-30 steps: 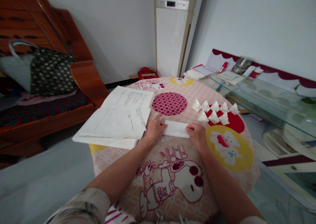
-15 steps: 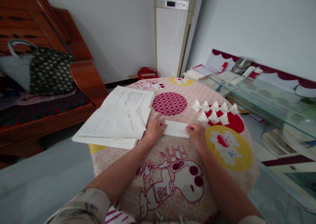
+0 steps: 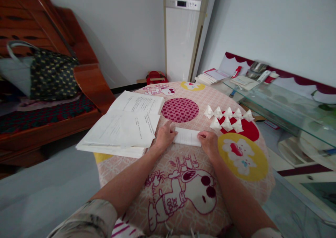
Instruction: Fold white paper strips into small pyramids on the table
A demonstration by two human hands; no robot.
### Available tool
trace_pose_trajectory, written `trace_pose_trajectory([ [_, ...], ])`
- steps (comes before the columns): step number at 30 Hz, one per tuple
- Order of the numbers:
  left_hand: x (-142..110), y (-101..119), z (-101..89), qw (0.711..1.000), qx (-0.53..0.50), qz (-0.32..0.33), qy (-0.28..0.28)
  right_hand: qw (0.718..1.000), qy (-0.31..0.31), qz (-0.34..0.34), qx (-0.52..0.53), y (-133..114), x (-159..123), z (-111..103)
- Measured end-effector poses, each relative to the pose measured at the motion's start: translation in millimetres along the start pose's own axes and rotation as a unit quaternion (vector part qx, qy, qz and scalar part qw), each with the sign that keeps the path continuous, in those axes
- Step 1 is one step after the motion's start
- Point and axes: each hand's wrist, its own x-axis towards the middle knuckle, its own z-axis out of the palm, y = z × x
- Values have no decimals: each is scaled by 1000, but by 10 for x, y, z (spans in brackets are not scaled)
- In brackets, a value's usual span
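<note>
- Near the middle of the frame, one paper (image 3: 187,137) lies on the cloth (image 3: 115,168), between the two hands.
- It is longer from side to side than from top to bottom, and its right end sits a tiny bit lower in the frame.
- The left hand (image 3: 165,137) is at its left end and the right hand (image 3: 209,143) is at its right end. Both touch it, so neither one is nearer.
- The right hand has its fingers closed and pinches its end. The left hand's fingers are bent over the other end, but they look small and a bit blurry, so I can't tell if they pinch or just press.
- To the right of the middle are eight pointy shapes (image 3: 227,125): five in the back row and three in the front row. All of them are apart from the right hand.
- Left of the middle is one open book (image 3: 123,126), just beside the left hand.
- At the left of the frame is one bag (image 3: 54,75).
</note>
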Motion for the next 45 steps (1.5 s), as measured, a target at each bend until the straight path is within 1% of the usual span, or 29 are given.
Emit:
trace_pose_trajectory([
  [7, -1, -12, 9, 1000, 4, 6, -1, 1000, -1, 2, -6, -20, 0, -7],
  [15, 12, -71, 81, 997, 52, 61, -4, 1000, -7, 5, -22, -42, 5, -7],
  [18, 13, -97, 100, 992, 82, 98, 1, 1000, -8, 7, -25, -49, 7, -7],
  [21, 28, -120, 112, 983, 90, 160, 22, 999, -12, 6, -31, -47, 9, -6],
  [23, 53, -130, 121, 976, 81, 201, 25, 999, -12, 4, -33, -37, 13, -2],
  [24, 68, -133, 126, 973, 72, 220, 17, 999, -10, 1, -32, -30, 16, 1],
  [26, 98, -135, 135, 966, 46, 252, -16, 1000, -5, -4, -30, -10, 22, 12],
  [29, 127, -132, 133, 958, 17, 280, -59, 1000, -1, -11, -28, 25, 31, 32],
  [35, 111, -129, 78, 947, 44, 305, -94, 999, 9, -21, -31, 51, 32, 47],
  [41, 23, -112, 19, 927, 71, 339, -144, 999, -7, -10, -39, 18, 27, 28],
  [45, -21, -89, 1, 924, 90, 339, -150, 999, 0, -17, -37, 19, 21, 36],
])
